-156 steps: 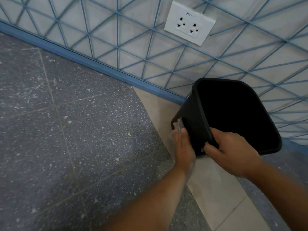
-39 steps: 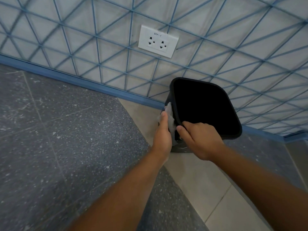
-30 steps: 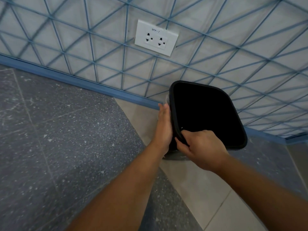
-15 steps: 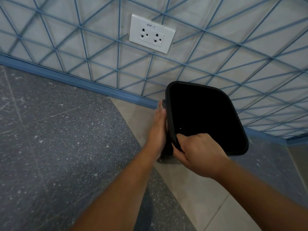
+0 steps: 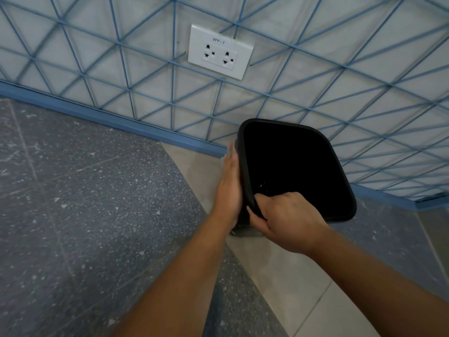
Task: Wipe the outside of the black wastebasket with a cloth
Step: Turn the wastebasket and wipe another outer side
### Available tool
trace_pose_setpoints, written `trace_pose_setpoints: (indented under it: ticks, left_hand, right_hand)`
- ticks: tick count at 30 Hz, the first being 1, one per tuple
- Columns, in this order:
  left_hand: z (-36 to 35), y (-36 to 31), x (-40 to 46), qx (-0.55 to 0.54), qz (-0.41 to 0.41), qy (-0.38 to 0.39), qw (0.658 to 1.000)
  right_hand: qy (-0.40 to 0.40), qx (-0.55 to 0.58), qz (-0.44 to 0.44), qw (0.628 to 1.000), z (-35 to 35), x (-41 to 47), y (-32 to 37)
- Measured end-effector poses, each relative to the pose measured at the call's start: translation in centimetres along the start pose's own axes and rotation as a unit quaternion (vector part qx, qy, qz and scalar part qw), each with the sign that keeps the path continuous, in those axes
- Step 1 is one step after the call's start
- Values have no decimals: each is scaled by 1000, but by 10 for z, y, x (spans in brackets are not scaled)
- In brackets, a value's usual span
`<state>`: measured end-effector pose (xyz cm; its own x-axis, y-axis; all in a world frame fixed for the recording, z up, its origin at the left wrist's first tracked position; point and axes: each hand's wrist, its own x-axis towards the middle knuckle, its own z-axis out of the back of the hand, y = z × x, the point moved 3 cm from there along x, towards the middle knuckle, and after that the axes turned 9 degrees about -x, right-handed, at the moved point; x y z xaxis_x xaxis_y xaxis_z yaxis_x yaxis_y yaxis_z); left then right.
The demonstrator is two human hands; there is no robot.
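The black wastebasket [image 5: 298,166] stands on the floor close to the wall, its open mouth facing me. My left hand [image 5: 229,188] lies flat against its left outer side, fingers stretched toward the far corner. The cloth [image 5: 232,145] is pressed under that hand; only a pale sliver shows past the fingertips. My right hand [image 5: 284,220] grips the near-left corner of the rim, fingers curled inside and thumb outside. The basket's other outer sides are hidden.
A wall with a blue triangle pattern and a blue skirting [image 5: 121,122] runs just behind the basket. A white double socket [image 5: 220,51] sits on the wall above. The floor is dark speckled tile [image 5: 85,203] on the left and beige tile [image 5: 291,276] under the basket.
My left hand has slid along the basket's left side toward the far corner, and the cloth has mostly gone out of sight under it. My right hand keeps its grip on the rim.
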<state>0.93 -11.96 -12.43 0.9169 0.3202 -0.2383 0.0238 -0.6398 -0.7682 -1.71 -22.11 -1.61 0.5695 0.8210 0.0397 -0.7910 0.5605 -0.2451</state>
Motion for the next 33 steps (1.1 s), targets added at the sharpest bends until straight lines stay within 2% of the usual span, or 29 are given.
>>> trace_pose_setpoints:
  ticks: [3, 6, 8, 11, 12, 17, 21, 25, 28, 30, 33]
  left_hand:
    - [4, 11, -17, -7, -45, 37, 998]
    - [6, -2, 11, -17, 22, -1, 1000]
    - [5, -3, 4, -8, 31, 2, 999]
    - [5, 13, -24, -9, -44, 60, 997]
    - [8, 16, -21, -6, -52, 56, 997]
    - [15, 21, 23, 36, 11, 51, 998]
    - [1, -2, -42, 108, -53, 26, 992]
    - [3, -9, -14, 20, -16, 19, 999]
    - [0, -14, -21, 10, -29, -1, 1000]
    - [-2, -13, -39, -19, -44, 16, 999]
    - [0, -20, -13, 21, -6, -24, 999]
  right_hand:
    - [0, 10, -2, 1000, 2, 0, 2]
    - [-6, 12, -6, 1000, 4, 0, 3]
    - [-16, -2, 1, 1000, 5, -1, 4]
    - [-16, -9, 11, 1000, 4, -4, 4]
    - [-16, -8, 15, 1000, 5, -4, 5]
    - [18, 30, 6, 999, 6, -1, 7]
    - [14, 25, 16, 999, 6, -4, 8]
    - [1, 20, 8, 1000, 9, 2, 7]
    - [17, 29, 7, 999, 10, 2, 8]
    - [35, 30, 7, 999, 9, 0, 9]
    - [36, 40, 1, 999, 12, 1, 11]
